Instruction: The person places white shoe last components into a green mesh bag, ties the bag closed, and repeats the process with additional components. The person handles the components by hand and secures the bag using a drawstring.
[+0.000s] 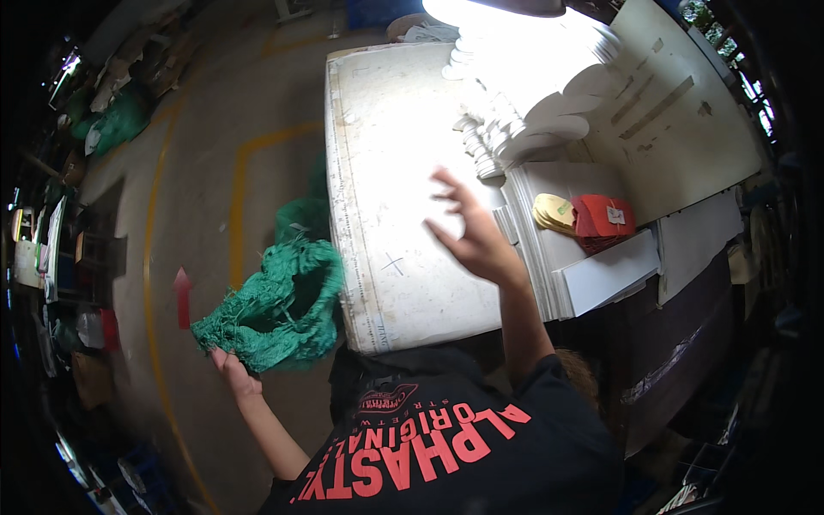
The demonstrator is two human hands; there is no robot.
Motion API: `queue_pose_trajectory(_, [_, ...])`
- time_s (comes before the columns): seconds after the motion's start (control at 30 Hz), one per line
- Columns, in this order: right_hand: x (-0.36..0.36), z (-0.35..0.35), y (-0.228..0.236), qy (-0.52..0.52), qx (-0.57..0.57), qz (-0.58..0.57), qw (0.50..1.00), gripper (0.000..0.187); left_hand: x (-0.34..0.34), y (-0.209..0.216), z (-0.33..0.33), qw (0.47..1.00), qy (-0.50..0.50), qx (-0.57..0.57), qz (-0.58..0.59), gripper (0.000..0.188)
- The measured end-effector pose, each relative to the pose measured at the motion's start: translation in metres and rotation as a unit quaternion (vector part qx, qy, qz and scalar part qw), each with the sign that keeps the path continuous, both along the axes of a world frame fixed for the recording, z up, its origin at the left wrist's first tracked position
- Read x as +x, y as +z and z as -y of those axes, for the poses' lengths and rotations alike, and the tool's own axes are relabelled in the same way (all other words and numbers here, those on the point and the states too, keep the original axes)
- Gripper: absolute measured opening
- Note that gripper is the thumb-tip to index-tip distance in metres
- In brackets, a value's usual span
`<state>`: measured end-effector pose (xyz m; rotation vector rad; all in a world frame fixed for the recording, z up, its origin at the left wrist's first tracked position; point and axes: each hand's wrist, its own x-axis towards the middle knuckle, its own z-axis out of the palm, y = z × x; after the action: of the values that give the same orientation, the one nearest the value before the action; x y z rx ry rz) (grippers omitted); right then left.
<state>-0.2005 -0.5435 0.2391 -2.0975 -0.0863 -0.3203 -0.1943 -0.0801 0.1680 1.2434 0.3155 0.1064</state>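
Observation:
At the left, my left hand grips the edge of a green mesh sack. The sack hangs beside the table, its mouth gaping and its rim frayed and bunched. My fingers are partly hidden behind the mesh. Over the white tabletop my right hand is raised with its fingers spread, slightly blurred, and nothing in it. Nearest to that hand are stacks of white rounded pieces and a pile of flat white boards.
A bright lamp glares over the table's far end. Yellow and red shaped pieces lie on the boards. A large pale panel leans at the right. Yellow lines mark the floor, with another green sack farther off.

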Motion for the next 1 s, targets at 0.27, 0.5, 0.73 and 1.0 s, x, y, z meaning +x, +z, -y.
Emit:
queue_pose_trajectory(0.27, [0.022,0.110,0.097,-0.398,-0.075,0.253,0.879,0.093,-0.005,-0.008,0.045,0.999,0.033,-0.030,0.030,0.057])
queue_pose_trajectory(0.5, [0.099,0.210,0.113,-0.544,-0.259,0.221,0.767,0.087,-0.002,-0.004,0.054,0.997,0.064,0.029,0.005,0.063])
queue_pose_trajectory(0.73, [0.033,0.229,0.136,-0.476,0.036,0.327,0.815,0.058,0.010,-0.008,0.062,0.996,0.087,0.030,-0.009,0.062])
queue_pose_trajectory(1.0, [-0.129,0.137,0.165,-0.409,0.019,0.345,0.845,0.062,0.017,-0.019,0.054,0.992,0.093,0.066,-0.045,0.058])
